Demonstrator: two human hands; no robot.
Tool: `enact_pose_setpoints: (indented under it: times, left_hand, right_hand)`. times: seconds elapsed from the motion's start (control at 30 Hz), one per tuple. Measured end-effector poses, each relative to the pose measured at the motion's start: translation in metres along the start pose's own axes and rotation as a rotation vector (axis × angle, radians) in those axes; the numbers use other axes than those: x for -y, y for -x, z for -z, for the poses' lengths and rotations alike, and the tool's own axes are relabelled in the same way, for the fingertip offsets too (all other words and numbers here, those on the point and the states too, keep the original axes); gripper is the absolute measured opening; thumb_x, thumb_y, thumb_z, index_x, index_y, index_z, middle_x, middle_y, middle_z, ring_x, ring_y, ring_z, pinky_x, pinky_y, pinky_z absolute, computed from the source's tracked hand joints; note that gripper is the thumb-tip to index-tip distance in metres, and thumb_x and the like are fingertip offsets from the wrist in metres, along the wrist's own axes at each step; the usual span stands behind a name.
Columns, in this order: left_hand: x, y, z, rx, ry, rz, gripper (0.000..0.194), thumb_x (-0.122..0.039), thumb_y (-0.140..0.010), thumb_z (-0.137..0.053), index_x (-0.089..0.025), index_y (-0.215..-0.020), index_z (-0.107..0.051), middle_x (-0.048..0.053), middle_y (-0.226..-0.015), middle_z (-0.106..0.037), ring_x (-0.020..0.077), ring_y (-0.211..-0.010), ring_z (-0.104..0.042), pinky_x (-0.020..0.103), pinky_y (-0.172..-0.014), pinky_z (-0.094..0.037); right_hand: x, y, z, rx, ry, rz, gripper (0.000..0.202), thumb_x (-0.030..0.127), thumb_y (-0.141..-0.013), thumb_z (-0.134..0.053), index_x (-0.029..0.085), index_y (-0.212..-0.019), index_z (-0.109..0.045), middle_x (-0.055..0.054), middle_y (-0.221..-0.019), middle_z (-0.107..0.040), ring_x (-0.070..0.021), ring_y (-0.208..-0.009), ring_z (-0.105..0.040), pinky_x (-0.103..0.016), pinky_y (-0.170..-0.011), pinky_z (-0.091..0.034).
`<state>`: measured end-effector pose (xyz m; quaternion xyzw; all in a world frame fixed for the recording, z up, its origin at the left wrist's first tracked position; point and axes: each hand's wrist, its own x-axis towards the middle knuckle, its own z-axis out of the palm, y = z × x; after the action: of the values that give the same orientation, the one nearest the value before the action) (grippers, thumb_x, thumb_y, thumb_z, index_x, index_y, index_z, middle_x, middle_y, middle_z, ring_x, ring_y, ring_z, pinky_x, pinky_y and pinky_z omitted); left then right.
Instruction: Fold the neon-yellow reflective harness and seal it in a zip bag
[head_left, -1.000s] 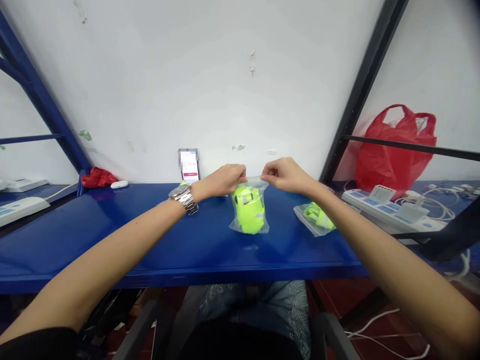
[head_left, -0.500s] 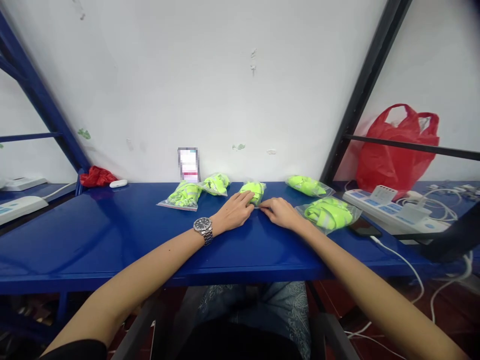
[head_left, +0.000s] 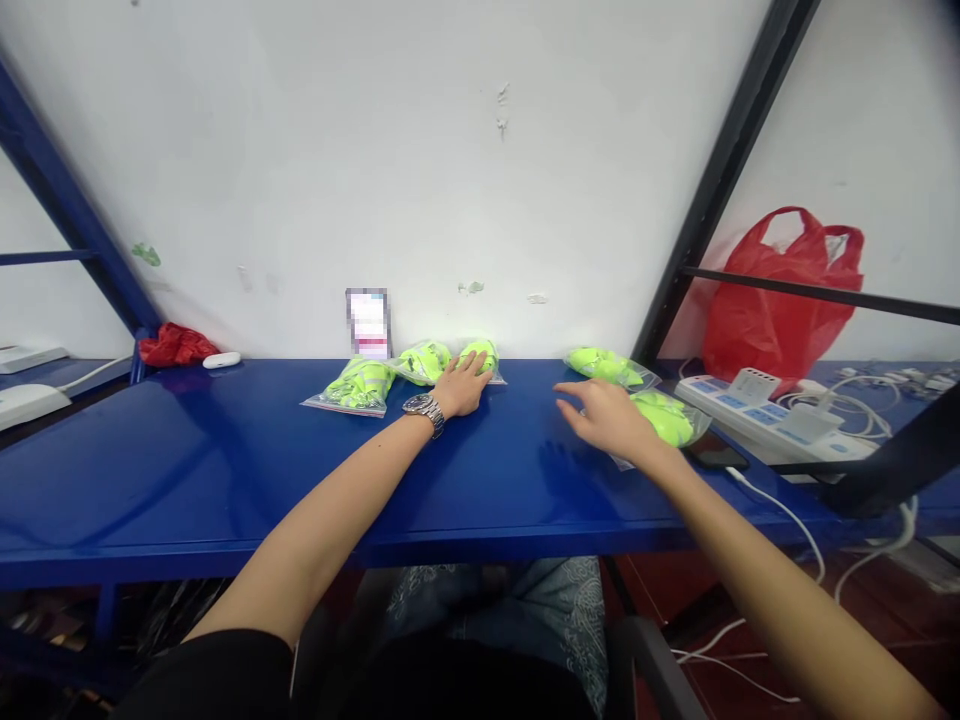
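Observation:
My left hand (head_left: 460, 386), with a watch on the wrist, lies with fingers spread on a clear bag of neon yellow fabric (head_left: 481, 354) near the wall. Beside it on the left are a second yellow bag (head_left: 424, 362) and a third (head_left: 360, 384). My right hand (head_left: 604, 415) hovers over the blue table (head_left: 510, 480), fingers apart and nothing in them. Behind it rests another yellow bag (head_left: 604, 365), and one more (head_left: 666, 417) is partly hidden by my right hand and wrist.
A phone (head_left: 370, 322) leans upright on the wall. Red cloth (head_left: 178, 345) and a white case (head_left: 222, 360) lie at the left. Toward the right are a power strip (head_left: 772, 417), a dark phone (head_left: 716, 452) with a cable, a black post and a red bag (head_left: 780, 305).
The bag under my left hand has shifted left, against the neighbouring bag. My right hand has left that bag's edge, moved right and opened.

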<state>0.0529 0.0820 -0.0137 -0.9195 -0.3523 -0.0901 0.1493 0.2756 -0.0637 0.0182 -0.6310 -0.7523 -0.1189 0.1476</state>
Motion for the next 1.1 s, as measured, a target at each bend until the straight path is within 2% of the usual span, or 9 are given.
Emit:
enact_pose_setpoints:
  times: [0.17,0.23,0.33,0.5,0.7,0.83,0.93,1.0,1.1]
  left_hand:
    - [-0.012,0.033,0.011,-0.137,0.006,-0.065,0.042,-0.009,-0.090,-0.041,-0.007,-0.132,-0.046,0.026,-0.151,-0.030,0.0356,-0.141,-0.031,0.051,-0.115,-0.027]
    - [-0.015,0.055,0.017,-0.175,0.039,-0.129,0.034,-0.012,-0.093,-0.038,-0.008,-0.124,-0.051,0.024,-0.144,-0.039,0.0326,-0.130,-0.046,0.046,-0.109,-0.036]
    - [-0.013,0.087,0.023,-0.104,0.133,-0.173,0.030,-0.020,-0.098,-0.033,-0.012,-0.119,-0.053,0.018,-0.129,-0.052,0.0250,-0.104,-0.060,0.039,-0.091,-0.049]
    - [-0.005,0.113,0.028,-0.076,0.358,-0.149,0.029,-0.027,-0.102,-0.031,-0.016,-0.108,-0.057,0.011,-0.108,-0.060,0.0209,-0.097,-0.058,0.037,-0.090,-0.048]
    - [-0.016,0.114,0.031,-0.054,0.490,-0.080,0.035,-0.038,-0.103,-0.030,-0.016,-0.104,-0.057,0.009,-0.103,-0.060,0.0200,-0.094,-0.057,0.036,-0.089,-0.047]
    - [-0.021,0.113,0.029,-0.027,0.475,-0.054,0.042,-0.043,-0.103,-0.026,-0.015,-0.106,-0.057,0.009,-0.100,-0.057,0.0199,-0.092,-0.057,0.036,-0.088,-0.046]
    - [-0.019,0.113,0.026,-0.047,0.446,-0.039,0.044,-0.043,-0.104,-0.025,-0.014,-0.108,-0.058,0.009,-0.098,-0.057,0.0206,-0.092,-0.056,0.036,-0.086,-0.045]
    - [-0.018,0.113,0.025,-0.048,0.441,-0.033,0.043,-0.043,-0.103,-0.026,-0.014,-0.108,-0.058,0.009,-0.097,-0.056,0.0205,-0.091,-0.056,0.035,-0.085,-0.045]
    - [-0.018,0.113,0.025,-0.038,0.451,-0.030,0.043,-0.044,-0.103,-0.027,-0.015,-0.107,-0.058,0.008,-0.095,-0.055,0.0208,-0.091,-0.055,0.035,-0.084,-0.044]
  right_hand:
    - [-0.055,0.030,0.012,-0.127,0.129,-0.082,0.047,0.048,-0.094,-0.042,0.018,-0.118,-0.068,-0.016,-0.119,-0.068,-0.0365,-0.110,-0.059,-0.049,-0.089,-0.046]
    - [-0.074,0.042,0.005,-0.089,0.141,-0.087,0.055,0.056,-0.092,-0.042,0.018,-0.126,-0.064,-0.018,-0.127,-0.063,-0.0370,-0.114,-0.057,-0.050,-0.094,-0.044]
    - [-0.083,0.055,-0.014,-0.034,0.101,-0.037,0.064,0.062,-0.090,-0.042,0.019,-0.134,-0.058,-0.017,-0.133,-0.058,-0.0367,-0.124,-0.051,-0.051,-0.102,-0.039]
    - [-0.047,0.053,-0.037,-0.089,0.021,-0.017,0.058,0.055,-0.093,-0.038,0.019,-0.135,-0.056,-0.020,-0.135,-0.052,-0.0372,-0.130,-0.043,-0.055,-0.106,-0.034]
    - [0.017,0.020,-0.029,0.148,-0.247,-0.054,0.052,0.037,-0.094,-0.040,0.026,-0.144,-0.045,-0.015,-0.152,-0.035,-0.0343,-0.144,-0.024,-0.056,-0.113,-0.021]
    - [0.040,-0.003,-0.020,0.328,-0.409,-0.005,0.067,0.031,-0.083,-0.055,0.028,-0.148,-0.039,-0.011,-0.159,-0.024,-0.0336,-0.148,-0.014,-0.054,-0.116,-0.016]
    - [0.046,-0.013,-0.020,0.353,-0.455,0.081,0.070,0.028,-0.078,-0.059,0.028,-0.146,-0.042,-0.011,-0.157,-0.027,-0.0358,-0.146,-0.018,-0.053,-0.114,-0.021]
    - [0.047,-0.015,-0.024,0.273,-0.446,0.137,0.060,0.025,-0.079,-0.059,0.026,-0.139,-0.051,-0.012,-0.148,-0.038,-0.0357,-0.140,-0.028,-0.052,-0.111,-0.025]
    - [0.048,-0.015,-0.035,0.099,-0.423,0.151,0.040,0.021,-0.080,-0.057,0.025,-0.119,-0.064,-0.011,-0.117,-0.056,-0.0322,-0.117,-0.047,-0.051,-0.101,-0.034]
